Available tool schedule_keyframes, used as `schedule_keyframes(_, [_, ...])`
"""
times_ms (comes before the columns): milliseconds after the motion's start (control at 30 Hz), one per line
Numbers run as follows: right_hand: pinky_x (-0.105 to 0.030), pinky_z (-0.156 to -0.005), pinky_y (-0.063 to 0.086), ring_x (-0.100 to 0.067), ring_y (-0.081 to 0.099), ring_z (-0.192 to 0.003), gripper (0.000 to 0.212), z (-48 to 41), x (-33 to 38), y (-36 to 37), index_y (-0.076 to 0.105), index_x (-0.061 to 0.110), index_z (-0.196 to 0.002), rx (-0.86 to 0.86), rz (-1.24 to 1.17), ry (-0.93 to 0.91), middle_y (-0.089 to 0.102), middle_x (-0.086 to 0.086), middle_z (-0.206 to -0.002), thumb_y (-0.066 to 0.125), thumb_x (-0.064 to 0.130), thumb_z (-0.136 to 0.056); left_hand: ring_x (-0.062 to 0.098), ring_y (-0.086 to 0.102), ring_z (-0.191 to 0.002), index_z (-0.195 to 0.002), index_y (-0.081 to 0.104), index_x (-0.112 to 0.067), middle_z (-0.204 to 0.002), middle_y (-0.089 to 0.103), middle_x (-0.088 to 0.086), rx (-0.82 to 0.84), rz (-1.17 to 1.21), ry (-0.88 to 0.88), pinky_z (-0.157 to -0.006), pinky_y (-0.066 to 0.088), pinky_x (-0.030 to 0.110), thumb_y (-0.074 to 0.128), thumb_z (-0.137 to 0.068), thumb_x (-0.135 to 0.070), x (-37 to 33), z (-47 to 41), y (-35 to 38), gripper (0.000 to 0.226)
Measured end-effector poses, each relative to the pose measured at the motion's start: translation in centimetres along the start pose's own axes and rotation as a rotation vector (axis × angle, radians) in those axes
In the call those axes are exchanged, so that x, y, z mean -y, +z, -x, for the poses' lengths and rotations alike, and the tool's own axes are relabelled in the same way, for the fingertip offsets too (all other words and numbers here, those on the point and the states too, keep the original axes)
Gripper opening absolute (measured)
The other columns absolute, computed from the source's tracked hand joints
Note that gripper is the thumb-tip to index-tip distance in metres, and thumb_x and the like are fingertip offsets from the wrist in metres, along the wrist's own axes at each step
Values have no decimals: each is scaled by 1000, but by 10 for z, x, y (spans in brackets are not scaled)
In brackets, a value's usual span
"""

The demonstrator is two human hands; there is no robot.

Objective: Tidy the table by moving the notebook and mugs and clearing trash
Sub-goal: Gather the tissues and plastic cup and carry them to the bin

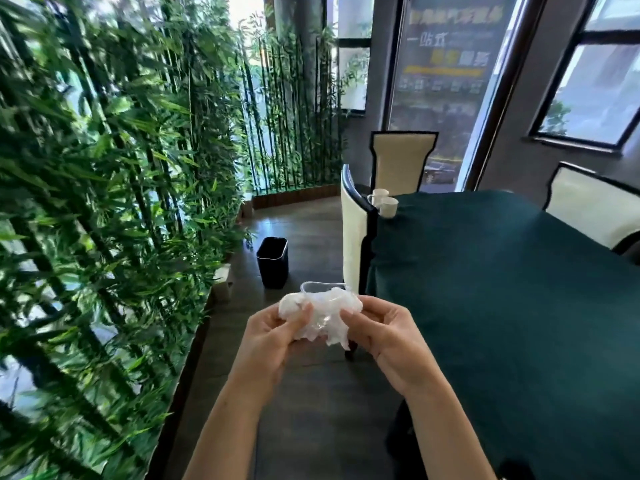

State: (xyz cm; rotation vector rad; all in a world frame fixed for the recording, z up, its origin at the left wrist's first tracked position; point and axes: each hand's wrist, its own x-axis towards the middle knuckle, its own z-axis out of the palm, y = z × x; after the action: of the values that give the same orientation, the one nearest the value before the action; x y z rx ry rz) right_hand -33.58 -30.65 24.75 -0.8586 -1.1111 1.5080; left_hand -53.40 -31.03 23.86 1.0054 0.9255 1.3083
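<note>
White tissue-and-plastic wad (320, 315) held just off the worktop's (502, 289) left edge
Left hand (273, 337) and right hand (384, 337) pinch it with curled fingers (349, 315), above the floor; it looks light, soft, crushable, the film likely slippery; best squeezed round its bulk toward the black bin (273, 261).

Bamboo screen (104, 168), cream chair (401, 162), perhaps a poster (446, 64)

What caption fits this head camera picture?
Left hand and right hand grip crumpled tissue and plastic near a black wastebasket.
</note>
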Motion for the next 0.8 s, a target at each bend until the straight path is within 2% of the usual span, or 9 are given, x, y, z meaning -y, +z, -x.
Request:
schedule_keyframes(167, [-21,-63,58,-13,74,-68,38,-70,5,-31,83,5,-103,-41,-9,-4,82,-11,-87,91,29,-74,25,80,-97,-103,86,-10,-107,83,18,-45,-31,14,-81,64,31,93,-68,-56,5,-68,11,59])
schedule_keyframes(233, [-22,-63,58,-15,73,-69,37,-96,3,-41,83,5,-100,-50,-28,18,81,-13,-87,88,29,-73,27,79,-98,-104,85,-10,-108,83,19,-67,-51,8,-85,64,35,92,-69,-57,9,-92,12,59])
schedule_keyframes(300, [-23,-63,58,-19,73,-74,35,-121,-2,-48,83,5,-100,-58,-29,55,81,-15,-89,87,29,-74,27,79,-96,-104,85,-8,-107,82,20,-100,-44,-13,-83,65,38,92,-70,-56,13,-114,11,59])
schedule_keyframes(367, [-21,-63,58,-18,72,-73,36,-142,-7,-51,83,5,-101,-54,-39,92,81,-15,-88,87,29,-74,25,80,-91,-102,85,-6,-103,83,19,-141,-25,-39,-77,65,36,92,-72,-51,17,-132,7,54])
schedule_keyframes(467, [-20,-62,57,-16,73,-70,38,-175,-17,-52,82,4,-106,-27,-68,132,81,-16,-90,86,29,-77,26,81,-89,-101,85,-4,-102,83,21,-192,13,-73,-75,66,37,87,-76,-40,25,-160,-5,44])
schedule_keyframes(567, [-22,-67,60,-19,78,-79,39,-210,-25,-48,82,5,-110,12,-81,158,82,-19,-98,86,27,-78,29,81,-88,-100,85,-2,-102,82,24,-231,48,-104,-79,67,43,88,-73,-39,30,-190,-24,46])
schedule_keyframes(700, [-28,-72,62,-26,76,-88,40,-272,-41,-36,81,8,-113,6,-73,197,81,-22,-105,88,28,-79,25,79,-79,-95,85,-2,-92,82,20,-271,62,-129,-83,64,47,89,-68,-40,27,-242,-56,46])
schedule_keyframes(800, [-25,-69,61,-18,76,-81,46,-329,-50,-15,81,7,-113,5,-96,210,82,-15,-98,90,34,-76,25,79,-82,-94,86,-5,-93,83,19,-273,59,-124,-92,59,52,85,-78,-32,15,-289,-87,32])
